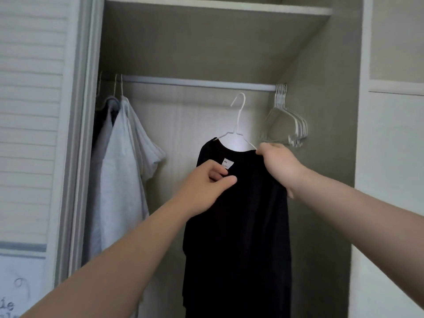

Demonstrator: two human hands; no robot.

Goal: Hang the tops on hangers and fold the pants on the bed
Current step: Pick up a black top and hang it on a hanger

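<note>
Limp, light black cotton T-shirt (238,214) on white wire hanger (237,125) below closet rod (197,83). Left hand (206,184) pinches collar; right hand (278,164) grips shoulder. Best hold: hanger neck.

Of the person, two forearms and their grips are shown. Both forearms are seen bare along their whole visible length — each is broad at the frame edge and narrows to the wrist. The left grip (206,182) is bare as well, with thumb and fingers rounded at the tips. The right grip (278,164) is seen from its back — smooth and bare, with a small bony bump marked at the wrist's outer side.
</note>
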